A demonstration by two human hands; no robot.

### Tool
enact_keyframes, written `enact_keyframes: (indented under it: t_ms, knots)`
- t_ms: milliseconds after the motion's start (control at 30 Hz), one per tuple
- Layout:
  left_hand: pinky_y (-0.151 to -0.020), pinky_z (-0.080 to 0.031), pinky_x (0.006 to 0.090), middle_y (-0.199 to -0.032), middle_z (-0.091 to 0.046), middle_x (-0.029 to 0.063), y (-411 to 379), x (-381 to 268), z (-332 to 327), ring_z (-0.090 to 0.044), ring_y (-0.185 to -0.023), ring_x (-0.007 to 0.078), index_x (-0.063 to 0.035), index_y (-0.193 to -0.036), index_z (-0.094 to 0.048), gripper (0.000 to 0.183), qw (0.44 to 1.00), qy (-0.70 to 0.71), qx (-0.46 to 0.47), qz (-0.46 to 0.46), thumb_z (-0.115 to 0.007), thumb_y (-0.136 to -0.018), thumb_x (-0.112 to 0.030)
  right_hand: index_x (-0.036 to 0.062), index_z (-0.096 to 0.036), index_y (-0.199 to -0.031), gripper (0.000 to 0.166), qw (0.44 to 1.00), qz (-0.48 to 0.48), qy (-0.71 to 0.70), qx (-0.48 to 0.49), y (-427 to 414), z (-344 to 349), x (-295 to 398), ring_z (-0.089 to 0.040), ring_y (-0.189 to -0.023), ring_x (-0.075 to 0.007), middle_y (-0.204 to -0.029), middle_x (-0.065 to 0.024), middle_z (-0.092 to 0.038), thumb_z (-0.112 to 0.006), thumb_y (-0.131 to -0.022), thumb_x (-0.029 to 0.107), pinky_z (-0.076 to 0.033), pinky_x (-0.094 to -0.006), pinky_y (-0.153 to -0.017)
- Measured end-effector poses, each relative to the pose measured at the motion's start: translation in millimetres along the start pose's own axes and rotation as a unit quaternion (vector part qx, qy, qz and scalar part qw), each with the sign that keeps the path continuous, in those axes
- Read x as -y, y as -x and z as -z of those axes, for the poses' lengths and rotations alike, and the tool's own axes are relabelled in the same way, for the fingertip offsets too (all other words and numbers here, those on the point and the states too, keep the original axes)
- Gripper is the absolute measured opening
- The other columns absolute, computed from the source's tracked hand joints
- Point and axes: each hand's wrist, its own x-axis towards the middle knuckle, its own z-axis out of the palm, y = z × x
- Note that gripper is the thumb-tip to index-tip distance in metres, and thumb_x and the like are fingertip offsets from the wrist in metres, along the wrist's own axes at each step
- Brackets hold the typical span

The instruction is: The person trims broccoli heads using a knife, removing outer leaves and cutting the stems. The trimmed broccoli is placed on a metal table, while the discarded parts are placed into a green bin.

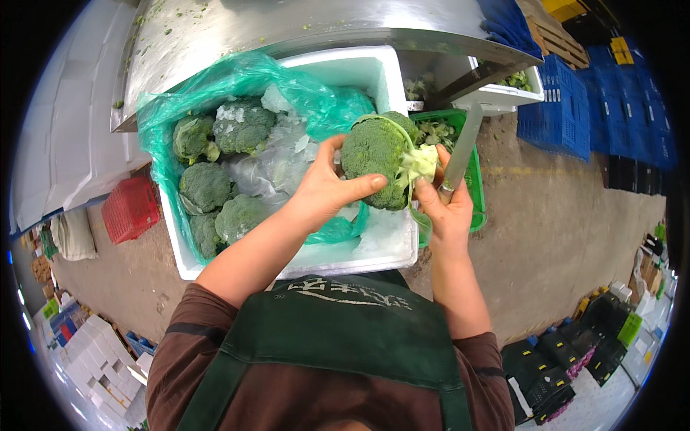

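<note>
A broccoli head [377,159] with a pale cut stem lies sideways between my hands. My left hand [329,186] grips its crown, thumb on the near side. My right hand [447,202] holds a knife [464,143] with its blade pointing up and away, and its fingers also touch the broccoli's stem. A leaf hangs from the stem near my right wrist. Below the hands stands a white foam box [334,261] lined with a green plastic bag [221,75]. Several broccoli heads [205,186] and crushed ice lie inside it.
A metal table [323,32] with green scraps stands beyond the box. A green basket [477,188] with trimmings is at the right, with another foam box [501,94] behind it. Blue crates [552,108] stand farther right, a red crate [129,210] at the left.
</note>
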Motion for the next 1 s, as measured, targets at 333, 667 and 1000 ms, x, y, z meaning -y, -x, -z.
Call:
enact_keyframes:
  t_ms: [333, 667, 1000]
  knots:
    - [-0.080, -0.050, 0.0493, -0.134, -0.043, 0.0098, -26, 11, -29, -0.054, -0.113, 0.0276, -0.0229, -0.148, -0.015, 0.081, 0.986, 0.162, 0.013, 0.024, -0.062, -0.083, -0.036, 0.0126, -0.065, -0.102, 0.034, 0.796, 0.218, 0.564, 0.013, 24, 72, -7, -0.060, -0.065, -0.0284, -0.075, -0.0066, -0.059, -0.072, -0.068, 0.010, -0.050, -0.0390, -0.056]
    - [-0.081, -0.048, 0.0458, -0.135, -0.043, 0.0086, -18, 9, -47, -0.053, -0.112, 0.0260, -0.0226, -0.147, -0.017, 0.077, 0.990, 0.134, -0.041, 0.004, -0.056, -0.081, -0.029, 0.0132, -0.061, -0.095, 0.027, 0.711, 0.309, 0.631, -0.032, -31, 66, -22, -0.061, -0.064, -0.0282, -0.071, -0.0064, -0.056, -0.066, -0.069, 0.008, -0.051, -0.0399, -0.056]
    - [-0.089, -0.052, 0.0440, -0.132, -0.045, 0.0148, -18, -15, -4, -0.053, -0.115, 0.0294, -0.0146, -0.144, -0.023, 0.069, 0.973, 0.224, 0.020, -0.048, -0.058, -0.087, -0.031, 0.0129, -0.065, -0.109, 0.027, 0.810, -0.003, 0.541, -0.227, -34, 182, -52, -0.063, -0.069, -0.0255, -0.077, -0.0117, -0.067, -0.063, -0.083, 0.021, -0.050, -0.0358, -0.069]
